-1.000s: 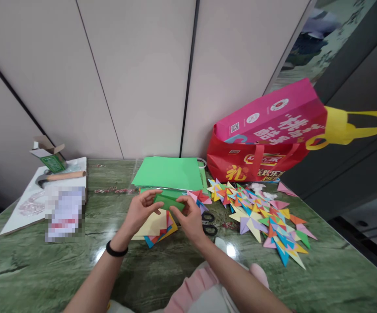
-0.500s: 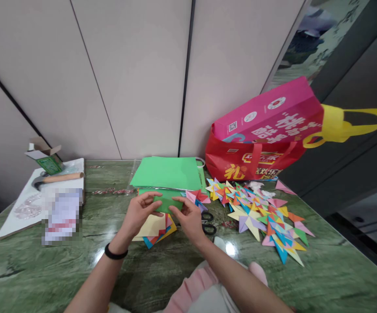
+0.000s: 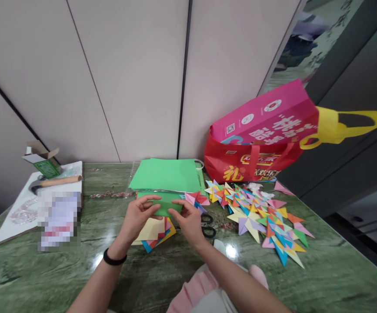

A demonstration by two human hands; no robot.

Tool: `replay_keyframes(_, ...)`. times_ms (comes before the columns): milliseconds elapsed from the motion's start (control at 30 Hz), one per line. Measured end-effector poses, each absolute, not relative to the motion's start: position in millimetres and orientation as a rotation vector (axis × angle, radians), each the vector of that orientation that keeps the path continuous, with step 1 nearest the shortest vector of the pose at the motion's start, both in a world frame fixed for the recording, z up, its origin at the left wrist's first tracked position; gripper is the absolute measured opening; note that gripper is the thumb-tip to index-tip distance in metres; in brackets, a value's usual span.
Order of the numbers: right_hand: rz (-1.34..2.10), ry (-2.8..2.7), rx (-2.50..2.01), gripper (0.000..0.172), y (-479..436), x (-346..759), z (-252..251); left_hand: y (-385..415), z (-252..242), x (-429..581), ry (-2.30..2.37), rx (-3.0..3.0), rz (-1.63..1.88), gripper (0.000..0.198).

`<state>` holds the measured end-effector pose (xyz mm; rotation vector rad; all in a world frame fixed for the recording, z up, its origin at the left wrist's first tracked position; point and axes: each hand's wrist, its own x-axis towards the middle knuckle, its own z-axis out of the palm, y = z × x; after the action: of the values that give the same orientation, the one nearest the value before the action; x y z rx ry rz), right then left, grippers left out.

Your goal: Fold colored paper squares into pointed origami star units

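Note:
Between my hands is a small piece of green paper (image 3: pixel 166 208), held above the table. My left hand (image 3: pixel 138 216) pinches its left side with thumb and fingers. On the right side, my right hand (image 3: pixel 187 219) grips it the same way, thumb in front. Below lies a fan of coloured paper sheets (image 3: pixel 152 230) in cream, red, yellow and blue. Behind the hands is a stack of larger green sheets (image 3: pixel 165 174). Folded paper pieces (image 3: pixel 196 200) in pink and red lie just beyond my right hand, near black-handled scissors (image 3: pixel 208 225).
Many folded colourful paper stars (image 3: pixel 260 213) spread across the right of the green marbled table (image 3: pixel 45 278). Behind them stands a red gift bag (image 3: pixel 250 158) with a pink box in it. At left, a white board (image 3: pixel 21 213) bears a hammer (image 3: pixel 58 181) and a small open carton (image 3: pixel 45 163).
The view has shifted slightly. Both hands still hold the green paper in nearly the same place, with only small finger movement.

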<state>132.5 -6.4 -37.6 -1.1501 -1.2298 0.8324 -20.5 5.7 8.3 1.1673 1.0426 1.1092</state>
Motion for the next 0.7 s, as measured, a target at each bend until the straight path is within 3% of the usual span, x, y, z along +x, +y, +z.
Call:
replay_keyframes(367, 0.843, -1.185, -1.146, 0.027, -5.6, 131.9, -36.7, 5.0, 9.0, -21.2, 1.063, 1.179, 1.093, 0.035)
replay_keyframes(700, 0.904, -1.161, -1.160, 0.021, -5.7, 131.6, -34.1, 5.3, 10.0, -20.1, 1.041, 1.153, 1.120, 0.032)
